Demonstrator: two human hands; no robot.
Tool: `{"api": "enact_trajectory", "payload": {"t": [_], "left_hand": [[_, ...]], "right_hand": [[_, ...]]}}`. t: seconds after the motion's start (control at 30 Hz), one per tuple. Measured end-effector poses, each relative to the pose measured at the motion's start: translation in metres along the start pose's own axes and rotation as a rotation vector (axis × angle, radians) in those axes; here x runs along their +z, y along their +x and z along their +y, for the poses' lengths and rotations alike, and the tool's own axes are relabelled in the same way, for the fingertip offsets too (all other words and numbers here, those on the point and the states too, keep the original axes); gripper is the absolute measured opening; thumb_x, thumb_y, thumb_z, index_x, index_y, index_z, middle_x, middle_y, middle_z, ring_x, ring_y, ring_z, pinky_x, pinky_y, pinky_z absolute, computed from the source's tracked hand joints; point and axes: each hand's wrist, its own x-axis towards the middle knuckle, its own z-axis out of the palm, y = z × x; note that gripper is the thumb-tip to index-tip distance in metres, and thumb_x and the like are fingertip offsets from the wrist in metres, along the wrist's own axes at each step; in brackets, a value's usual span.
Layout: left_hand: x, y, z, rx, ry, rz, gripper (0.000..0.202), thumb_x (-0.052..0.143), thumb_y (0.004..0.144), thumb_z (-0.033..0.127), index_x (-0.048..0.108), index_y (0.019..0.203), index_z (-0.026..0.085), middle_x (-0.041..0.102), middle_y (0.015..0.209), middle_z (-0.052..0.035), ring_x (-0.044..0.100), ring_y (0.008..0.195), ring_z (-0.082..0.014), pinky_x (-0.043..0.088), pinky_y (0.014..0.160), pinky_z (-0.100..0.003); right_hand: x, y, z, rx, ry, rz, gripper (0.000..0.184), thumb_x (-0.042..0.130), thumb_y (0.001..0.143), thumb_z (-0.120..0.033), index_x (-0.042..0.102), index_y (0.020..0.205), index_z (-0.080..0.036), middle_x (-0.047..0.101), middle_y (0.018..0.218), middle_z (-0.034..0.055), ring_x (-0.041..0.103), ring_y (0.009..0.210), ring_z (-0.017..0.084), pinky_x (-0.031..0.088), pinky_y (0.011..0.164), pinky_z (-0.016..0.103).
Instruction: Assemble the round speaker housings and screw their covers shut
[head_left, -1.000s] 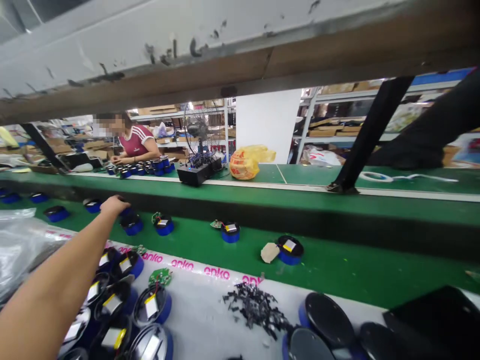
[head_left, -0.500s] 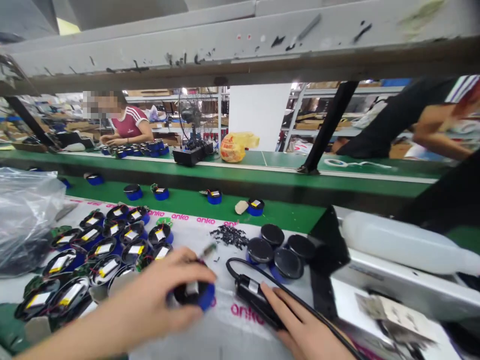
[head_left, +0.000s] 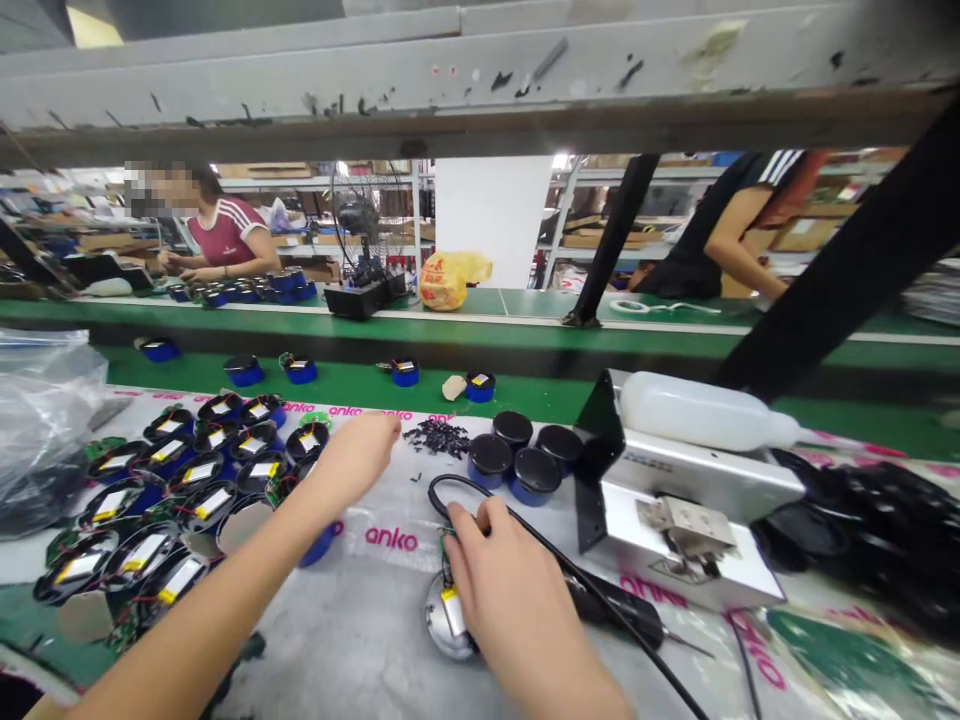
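We take the heap of small black parts (head_left: pixel 439 437) on the white anko-printed sheet (head_left: pixel 375 640) as our marker. Our left hand (head_left: pixel 360 450) hovers just left of the heap, its fingertips pointing at it and nearly touching its edge. The fingers are drawn loosely together with the back of the hand towards us, so we cannot tell whether they pinch anything. Under that forearm, nearer to us than the heap, lies one blue-rimmed unit (head_left: pixel 321 545).

Straight towards us from the heap, our right hand (head_left: pixel 499 585) lies palm down, fingers laid flat rather than curled, over an open round silver unit (head_left: pixel 444 622). A yellow-ended battery and a bit of green board show at the hand's left edge. The unit sits under the thumb side of this hand, so the right hand is far nearer to it than the left.

A black cable (head_left: pixel 450 487) loops between the heap and the right hand and runs to a black hand tool (head_left: pixel 619 612), which lies right of that hand with its long axis pointing right and towards us.

Left of the heap crowd the open blue units with batteries (head_left: pixel 202 470). Just right of it stand black-capped units (head_left: pixel 517 455), and beyond them a metal fixture (head_left: pixel 697 480) carries a white squeeze bottle (head_left: pixel 705 410).
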Motion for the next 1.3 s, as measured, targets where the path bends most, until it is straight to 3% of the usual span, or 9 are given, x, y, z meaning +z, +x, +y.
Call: {"api": "enact_trajectory", "payload": {"t": [0.13, 0.27, 0.43, 0.6, 0.67, 0.77, 0.93, 1.1, 1.3], "left_hand": [[0.022, 0.054, -0.015, 0.049, -0.002, -0.067, 0.033, 0.065, 0.097, 0.032, 0.062, 0.126, 0.017, 0.064, 0.127, -0.0099, 0.067, 0.106, -0.0249, 0.058, 0.089, -0.045], [0.037, 0.063, -0.022, 0.089, -0.059, -0.093, 0.033, 0.064, 0.097, 0.032, 0.062, 0.126, 0.017, 0.065, 0.126, -0.0098, 0.067, 0.106, -0.0253, 0.058, 0.088, -0.045], [0.031, 0.053, -0.026, 0.105, -0.209, -0.069, 0.030, 0.063, 0.098, 0.032, 0.063, 0.124, 0.018, 0.065, 0.127, -0.0098, 0.066, 0.106, -0.0249, 0.057, 0.090, -0.045], [0.023, 0.025, -0.009, 0.121, -0.531, -0.045, 0.017, 0.065, 0.095, 0.026, 0.070, 0.109, 0.016, 0.070, 0.117, -0.0084, 0.067, 0.107, -0.0239, 0.055, 0.096, -0.045], [0.027, 0.009, 0.001, 0.141, -0.732, -0.073, 0.012, 0.067, 0.091, 0.021, 0.073, 0.101, 0.016, 0.076, 0.103, -0.0063, 0.070, 0.099, -0.0221, 0.056, 0.094, -0.041], [0.044, -0.013, 0.009, 0.143, -1.044, -0.168, 0.014, 0.070, 0.084, 0.024, 0.076, 0.095, 0.016, 0.079, 0.084, -0.0036, 0.074, 0.082, -0.0194, 0.060, 0.083, -0.035], [0.074, -0.026, 0.005, 0.049, -1.421, -0.295, 0.024, 0.083, 0.071, 0.032, 0.078, 0.085, 0.014, 0.081, 0.080, -0.0055, 0.076, 0.072, -0.0160, 0.062, 0.071, -0.027], [0.079, -0.023, 0.002, 0.001, -1.598, -0.401, 0.024, 0.093, 0.064, 0.031, 0.080, 0.079, 0.017, 0.081, 0.074, -0.0026, 0.075, 0.065, -0.0120, 0.060, 0.064, -0.019], [0.075, -0.023, 0.001, 0.040, -1.626, -0.522, 0.015, 0.091, 0.068, 0.023, 0.083, 0.077, 0.015, 0.080, 0.068, -0.0035, 0.072, 0.060, -0.0093, 0.057, 0.059, -0.013]], "right_hand": [[0.007, 0.005, -0.011, 0.023, -0.022, -0.023, 0.015, 0.058, 0.090, -0.016, 0.071, 0.083, -0.021, 0.060, 0.086, 0.0073, 0.065, 0.067, 0.020, 0.045, 0.050, 0.025], [0.010, -0.004, -0.010, -0.035, 0.062, -0.018, 0.016, 0.058, 0.091, -0.016, 0.068, 0.081, -0.022, 0.065, 0.091, 0.0049, 0.067, 0.077, 0.022, 0.050, 0.057, 0.028], [0.004, -0.018, 0.004, -0.031, 0.221, 0.031, 0.026, 0.040, 0.100, -0.016, 0.065, 0.107, -0.020, 0.071, 0.099, 0.0066, 0.071, 0.085, 0.021, 0.056, 0.070, 0.028], [-0.006, -0.028, 0.022, -0.040, 0.429, 0.054, 0.041, 0.035, 0.101, -0.014, 0.051, 0.138, -0.022, 0.070, 0.108, 0.0055, 0.072, 0.083, 0.013, 0.059, 0.075, 0.023], [-0.008, -0.030, 0.025, -0.068, 0.564, 0.077, 0.044, 0.035, 0.100, -0.011, 0.054, 0.136, -0.025, 0.068, 0.112, 0.0054, 0.071, 0.090, 0.011, 0.059, 0.081, 0.021], [-0.009, -0.033, 0.024, -0.070, 0.659, 0.146, 0.033, 0.047, 0.097, -0.014, 0.062, 0.123, -0.026, 0.066, 0.115, 0.0053, 0.069, 0.102, 0.013, 0.057, 0.091, 0.023], [-0.004, -0.034, 0.022, -0.155, 0.661, 0.253, 0.021, 0.061, 0.090, -0.012, 0.067, 0.105, -0.025, 0.066, 0.115, 0.0042, 0.072, 0.099, 0.011, 0.057, 0.088, 0.016], [0.006, -0.040, 0.023, -0.050, 0.563, 0.309, 0.028, 0.056, 0.090, -0.010, 0.062, 0.114, -0.024, 0.063, 0.129, 0.0054, 0.066, 0.116, 0.013, 0.052, 0.102, 0.020], [0.013, -0.049, 0.023, -0.041, 0.526, 0.340, 0.034, 0.053, 0.089, -0.007, 0.061, 0.118, -0.024, 0.061, 0.132, 0.0046, 0.064, 0.119, 0.011, 0.051, 0.103, 0.018]]}}
